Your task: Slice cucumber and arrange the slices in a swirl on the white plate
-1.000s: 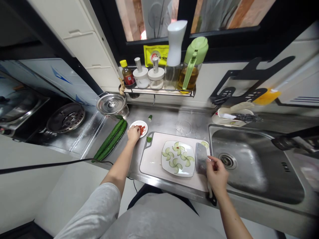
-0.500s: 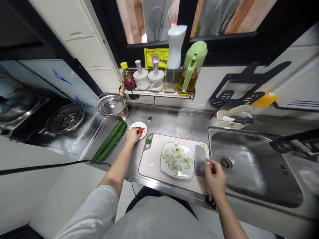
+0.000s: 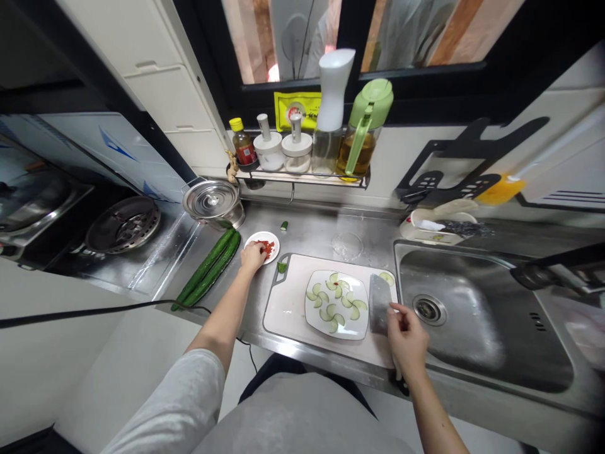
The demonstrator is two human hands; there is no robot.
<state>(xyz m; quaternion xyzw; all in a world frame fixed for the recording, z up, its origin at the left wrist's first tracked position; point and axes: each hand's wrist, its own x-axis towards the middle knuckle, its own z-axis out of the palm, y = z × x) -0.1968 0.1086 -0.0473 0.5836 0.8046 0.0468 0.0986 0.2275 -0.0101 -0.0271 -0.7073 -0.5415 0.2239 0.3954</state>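
Note:
My left hand (image 3: 254,255) is closed in a pinch over the small white plate (image 3: 275,236), its fingertips among small chopped red bits (image 3: 268,247). A white plate (image 3: 312,321) rests on the cutting board (image 3: 283,309). Pale green cucumber slices (image 3: 331,319) form several pinwheels on it, the upper one with a red bit in its centre. Right of this plate lies a cleaver (image 3: 379,302), blade flat on the board. My right hand (image 3: 407,337) is beside the blade and above the handle, fingers curled; whether they hold anything is hidden.
Two whole cucumbers (image 3: 208,268) lie on the left of the counter, near a lidded steel pot (image 3: 212,200). Cucumber ends (image 3: 282,267) and a round slice (image 3: 387,277) lie about the board. The sink (image 3: 491,315) is at right; a condiment rack (image 3: 302,178) hangs behind.
The view has tilted slightly. My left hand stays at the red bits with small finger movements. My right hand has shifted very little beside the cleaver.

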